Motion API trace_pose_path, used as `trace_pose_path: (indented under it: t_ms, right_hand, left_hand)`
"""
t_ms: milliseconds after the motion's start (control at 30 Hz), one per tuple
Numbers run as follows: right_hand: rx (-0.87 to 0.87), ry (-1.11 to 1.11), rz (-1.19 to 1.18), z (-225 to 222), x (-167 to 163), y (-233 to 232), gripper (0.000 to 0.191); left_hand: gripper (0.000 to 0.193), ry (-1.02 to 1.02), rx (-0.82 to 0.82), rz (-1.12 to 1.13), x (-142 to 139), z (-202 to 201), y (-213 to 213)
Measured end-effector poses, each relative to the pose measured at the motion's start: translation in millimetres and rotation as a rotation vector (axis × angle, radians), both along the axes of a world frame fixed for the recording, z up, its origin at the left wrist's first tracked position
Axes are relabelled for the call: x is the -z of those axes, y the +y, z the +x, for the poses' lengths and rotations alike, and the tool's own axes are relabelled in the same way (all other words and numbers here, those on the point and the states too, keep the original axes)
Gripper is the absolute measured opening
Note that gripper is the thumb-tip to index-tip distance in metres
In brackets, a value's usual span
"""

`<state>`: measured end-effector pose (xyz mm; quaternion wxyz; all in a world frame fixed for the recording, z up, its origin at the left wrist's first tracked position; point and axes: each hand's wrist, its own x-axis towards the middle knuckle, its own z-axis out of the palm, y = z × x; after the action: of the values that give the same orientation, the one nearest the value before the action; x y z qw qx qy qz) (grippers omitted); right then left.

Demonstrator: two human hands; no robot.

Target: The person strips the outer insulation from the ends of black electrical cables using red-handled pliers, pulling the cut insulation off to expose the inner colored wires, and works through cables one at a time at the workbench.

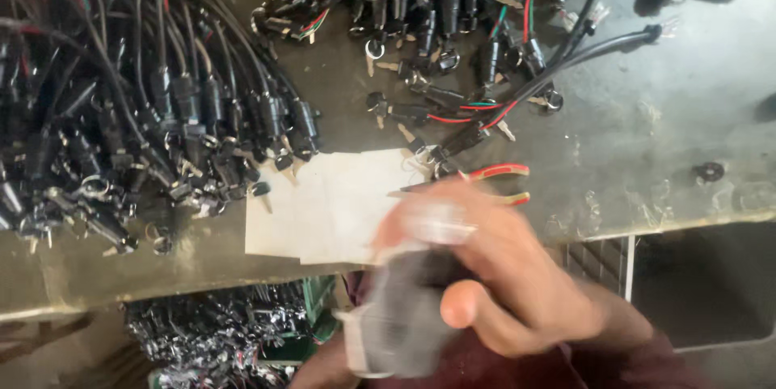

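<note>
Grey desk point(647, 138) heaped with black wired switches point(145, 114); at its near edge, the right hand point(501, 276) grips a blurred dark part point(404, 316) beside paper point(331, 203) and red-handled pliers point(493, 172).

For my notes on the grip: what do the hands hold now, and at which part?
The right hand wraps around a blurred dark grey object, gripping its upper part. What the object is cannot be told. The left hand is barely visible.

Single head-worn view, looking steeply down from close above, fingers point(465, 308) blurred near the lens, counter point(647, 138) edge just beyond them
</note>
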<state>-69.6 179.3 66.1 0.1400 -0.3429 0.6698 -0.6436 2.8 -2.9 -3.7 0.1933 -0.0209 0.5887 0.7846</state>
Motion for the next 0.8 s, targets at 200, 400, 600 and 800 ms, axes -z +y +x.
trace_pose_path:
  t_ms: [200,400,600,800]
  right_hand:
    - [-0.212,-0.645,-0.702,-23.9,-22.6,20.4,0.043]
    - [0.178,-0.280,-0.488,-10.7,22.2,58.9,0.038]
    - [0.422,-0.313,-0.199,-13.6,75.0,7.5,0.058]
    - [0.096,-0.568,0.035,17.5,108.2,-10.8,0.054]
  left_hand:
    - [0.009,0.566,0.226,-0.184,6.2,10.3,35.9]
    - [0.010,0.720,0.022,-0.173,18.7,-19.7,3.3]
    - [0.037,-0.129,-0.306,0.545,25.0,-22.8,-17.3]
    - [0.021,0.468,-0.312,-0.509,8.8,-26.3,-22.1]
